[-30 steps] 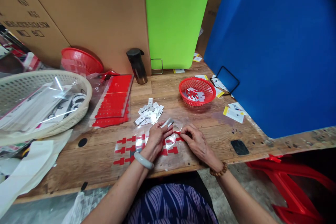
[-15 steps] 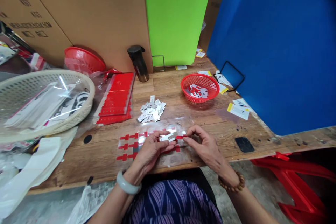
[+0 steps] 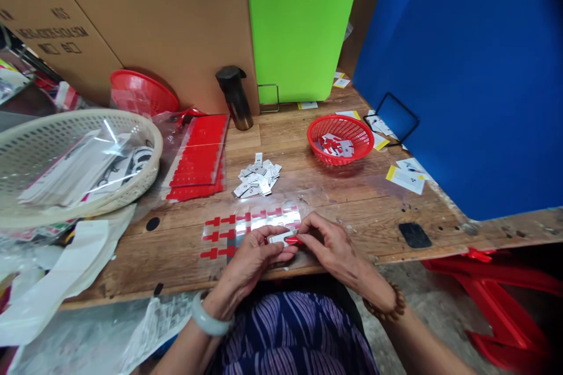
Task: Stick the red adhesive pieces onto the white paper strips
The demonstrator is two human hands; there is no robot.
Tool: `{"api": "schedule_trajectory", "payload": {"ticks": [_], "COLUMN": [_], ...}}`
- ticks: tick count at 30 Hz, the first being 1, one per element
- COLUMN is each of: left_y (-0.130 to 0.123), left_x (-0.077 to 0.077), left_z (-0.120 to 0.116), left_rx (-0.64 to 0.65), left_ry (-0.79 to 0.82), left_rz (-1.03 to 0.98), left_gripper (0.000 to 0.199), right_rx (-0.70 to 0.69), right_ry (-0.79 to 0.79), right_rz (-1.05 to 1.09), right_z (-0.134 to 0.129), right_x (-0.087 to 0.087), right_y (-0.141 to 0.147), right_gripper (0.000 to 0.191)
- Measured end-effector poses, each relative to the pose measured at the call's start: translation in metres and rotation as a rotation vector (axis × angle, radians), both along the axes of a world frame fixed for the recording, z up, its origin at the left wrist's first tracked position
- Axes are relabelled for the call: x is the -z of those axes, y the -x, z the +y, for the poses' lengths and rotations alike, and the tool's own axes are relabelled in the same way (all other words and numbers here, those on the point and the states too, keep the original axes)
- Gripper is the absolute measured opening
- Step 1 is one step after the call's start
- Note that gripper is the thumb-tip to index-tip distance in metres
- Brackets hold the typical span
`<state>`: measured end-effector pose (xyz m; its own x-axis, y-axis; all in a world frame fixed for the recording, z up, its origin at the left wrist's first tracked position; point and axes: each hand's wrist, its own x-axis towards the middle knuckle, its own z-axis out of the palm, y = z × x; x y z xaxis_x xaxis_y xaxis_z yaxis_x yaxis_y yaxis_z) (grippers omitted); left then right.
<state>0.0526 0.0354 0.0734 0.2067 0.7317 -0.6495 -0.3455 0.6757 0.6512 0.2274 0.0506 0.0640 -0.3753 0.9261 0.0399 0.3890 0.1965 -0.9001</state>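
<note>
Near the table's front edge, my left hand (image 3: 259, 252) pinches a small flat white piece (image 3: 278, 238) with a slot in its right end. My right hand (image 3: 328, 240) closes thumb and finger on a small red sticker (image 3: 292, 239), which lies against the slotted end of the white piece. Beneath and left of my hands is a clear sheet carrying rows of red T-shaped stickers (image 3: 229, 234), partly covered by my left hand. Just beyond the sheet lies a loose pile of similar white pieces (image 3: 258, 176).
A red basket (image 3: 341, 140) holds white-and-red pieces. Red sticker sheets (image 3: 197, 152), a dark flask (image 3: 236, 99) and a large cream basket (image 3: 149, 176) stand left and behind. Green (image 3: 299, 23) and blue (image 3: 461, 82) panels rise at the back and right. Printed cards (image 3: 407, 179) lie near the blue panel.
The red sticker has moved left from beside the white piece onto its slotted end. My hands have come closer together and slightly lower. The view has shifted a little.
</note>
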Motion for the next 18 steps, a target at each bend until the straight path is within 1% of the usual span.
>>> {"api": "schedule_trajectory", "payload": {"ticks": [18], "left_y": [-0.0032], "left_x": [-0.0022], "left_z": [-0.0005], "left_rx": [0.007], "left_ry": [-0.001], "left_rz": [-0.004], "left_gripper": [0.03], "right_rx": [0.022], "right_ry": [-0.025], "right_rz": [-0.025], "right_z": [-0.0049], "right_x": [-0.0075], "right_y": [0.0016], "right_gripper": [0.012]}}
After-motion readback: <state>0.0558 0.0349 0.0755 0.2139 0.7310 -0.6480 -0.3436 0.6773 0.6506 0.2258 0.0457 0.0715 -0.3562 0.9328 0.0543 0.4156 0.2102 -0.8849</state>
